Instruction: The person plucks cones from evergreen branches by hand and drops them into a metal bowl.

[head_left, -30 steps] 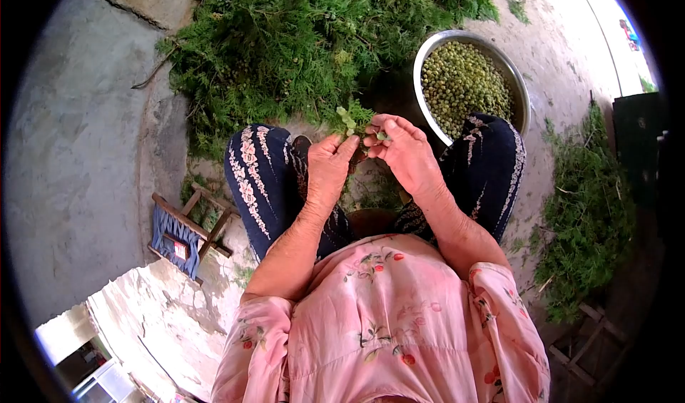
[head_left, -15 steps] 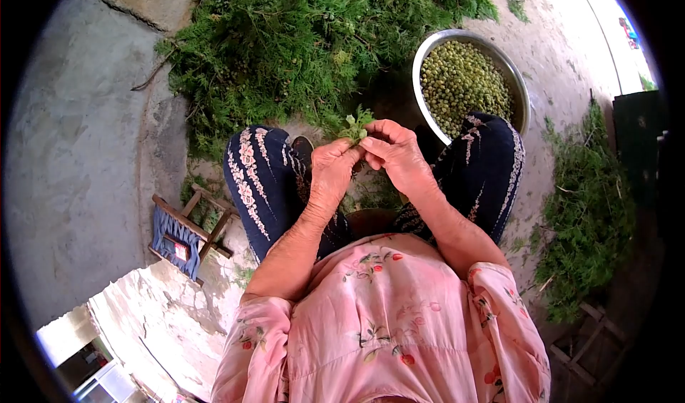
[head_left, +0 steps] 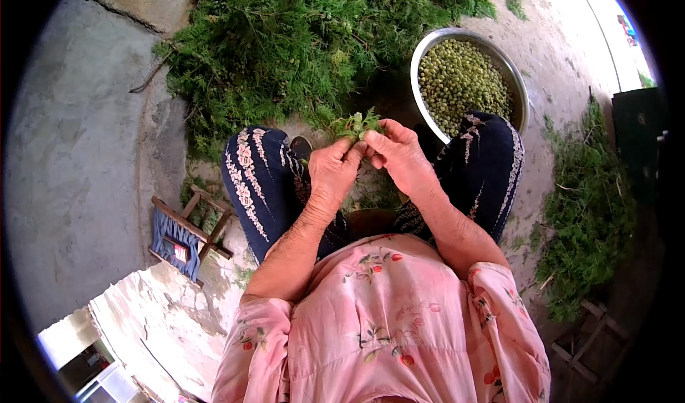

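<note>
Between my knees, a small green conifer sprig (head_left: 358, 123) with pale cones on it is pinched in both hands. My left hand (head_left: 334, 169) is closed on its left side, thumb and fingertips pressed together. My right hand (head_left: 401, 156) is closed on the other side, its thumb against the sprig near the left fingertips. What lies under the fingers is hidden. Just beyond the hands spreads a large heap of green conifer branches (head_left: 278, 53). To the right of it stands a metal basin (head_left: 523, 92) holding many small green cones (head_left: 464, 82).
A small wooden folding stool (head_left: 187, 235) with blue fabric lies at the left. More cut branches (head_left: 585, 217) lie on the right, near a dark box-like object (head_left: 637, 132) and a wooden frame (head_left: 589, 342). Grey concrete (head_left: 78, 153) extends along the left side.
The sprig has turned and now shows more spread leaves and cones above my fingertips. Both hands stay in nearly the same place, with fingers slightly shifted.
</note>
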### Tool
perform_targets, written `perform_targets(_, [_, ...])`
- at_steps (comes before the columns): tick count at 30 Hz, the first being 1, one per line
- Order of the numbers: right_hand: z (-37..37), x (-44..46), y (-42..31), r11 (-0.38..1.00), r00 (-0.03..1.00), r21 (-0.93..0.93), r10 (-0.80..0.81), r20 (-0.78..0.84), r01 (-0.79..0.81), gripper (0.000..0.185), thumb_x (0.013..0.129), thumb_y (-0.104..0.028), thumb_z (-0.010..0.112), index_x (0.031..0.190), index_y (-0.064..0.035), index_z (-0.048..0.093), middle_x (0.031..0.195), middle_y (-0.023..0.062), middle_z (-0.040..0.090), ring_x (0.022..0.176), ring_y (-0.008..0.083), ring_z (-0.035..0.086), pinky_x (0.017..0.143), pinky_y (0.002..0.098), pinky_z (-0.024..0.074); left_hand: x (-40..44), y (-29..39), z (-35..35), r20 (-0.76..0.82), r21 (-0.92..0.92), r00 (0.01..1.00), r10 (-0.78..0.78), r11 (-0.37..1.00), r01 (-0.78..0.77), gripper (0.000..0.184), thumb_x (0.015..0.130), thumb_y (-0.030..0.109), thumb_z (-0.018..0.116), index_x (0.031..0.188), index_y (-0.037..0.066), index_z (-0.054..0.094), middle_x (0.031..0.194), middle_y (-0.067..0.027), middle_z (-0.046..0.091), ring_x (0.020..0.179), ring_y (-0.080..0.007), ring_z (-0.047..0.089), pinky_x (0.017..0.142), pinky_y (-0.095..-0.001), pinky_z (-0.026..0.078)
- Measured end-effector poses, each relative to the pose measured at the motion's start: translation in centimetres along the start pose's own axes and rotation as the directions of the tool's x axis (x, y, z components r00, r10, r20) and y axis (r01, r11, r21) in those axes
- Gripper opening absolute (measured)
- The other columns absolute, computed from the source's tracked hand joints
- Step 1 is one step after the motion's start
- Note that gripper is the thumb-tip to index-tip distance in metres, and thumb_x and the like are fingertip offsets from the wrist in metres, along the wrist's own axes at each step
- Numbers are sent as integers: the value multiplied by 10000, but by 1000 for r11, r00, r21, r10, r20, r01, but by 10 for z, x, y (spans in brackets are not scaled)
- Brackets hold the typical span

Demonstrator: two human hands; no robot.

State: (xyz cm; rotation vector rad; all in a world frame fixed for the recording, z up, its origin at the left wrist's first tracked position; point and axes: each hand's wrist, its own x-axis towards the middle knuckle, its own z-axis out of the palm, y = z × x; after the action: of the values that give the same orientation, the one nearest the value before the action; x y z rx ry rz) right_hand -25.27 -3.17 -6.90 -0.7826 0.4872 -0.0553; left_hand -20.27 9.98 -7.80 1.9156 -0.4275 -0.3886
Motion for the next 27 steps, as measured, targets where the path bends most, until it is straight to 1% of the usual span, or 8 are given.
perform_targets(2, [0,-1,2,941,998,-332,-66,22,70,147,806,-129,632,845,-2,568,659,17,551,510,83,463,463,212,382,-1,3,2,-18,181,996,84,980,-80,91,796,118,608,797,28,618,649,-102,564,557,-142,535,536,-257,424])
perform_targets(6, [3,-2,1,945,999,-323,-48,-2,45,129,813,-116,618,839,-1,565,646,20,544,485,85,454,446,207,372,0,1,2,-89,141,976,200,972,-187,84,790,94,614,813,15,628,641,-73,584,584,-121,550,550,-254,428])
perform_targets(8, [-9,2,8,989,997,-148,23,80,-11,98,817,-88,599,839,2,566,665,23,545,520,86,472,457,215,376,1,-5,1,4,-366,997,-75,928,72,97,788,79,620,824,-10,638,648,-19,592,614,-89,539,566,-234,428])
perform_targets(12, [-9,-2,-3,998,992,-21,64,109,-63,78,816,-69,584,852,-2,566,692,24,544,556,92,488,471,225,384,2,3,-4,105,-574,974,-203,787,226,88,794,89,628,793,4,650,639,47,543,553,-33,453,508,-186,380])
perform_targets(17, [-23,8,-10,985,994,168,10,108,-29,114,804,-91,603,911,-63,573,787,-2,567,680,90,534,521,234,404,-1,6,-9,183,-562,955,-233,773,296,171,792,184,646,697,43,627,573,69,494,474,-14,391,412,-175,310])
perform_targets(19, [-19,4,-10,998,998,64,20,63,-24,167,800,-84,598,964,-64,580,835,-17,582,723,73,537,548,234,416,-2,7,-10,221,-536,954,-201,792,291,205,790,220,649,669,58,617,554,75,479,456,-12,383,389,-173,290])
perform_targets(22, [-11,1,-12,996,955,-75,67,289,-48,285,797,-114,613,1072,-52,570,935,-17,597,733,58,528,591,214,427,0,14,-13,281,-551,912,-299,728,408,220,785,247,644,656,73,614,536,72,472,437,-15,380,380,-177,282])
perform_targets(27, [-10,-1,-11,983,960,-181,26,280,26,184,808,-114,616,976,-45,587,827,-27,570,636,47,488,534,179,392,-4,20,-20,321,-521,896,-306,734,437,202,796,231,600,668,76,617,580,56,512,456,-19,412,385,-173,286])
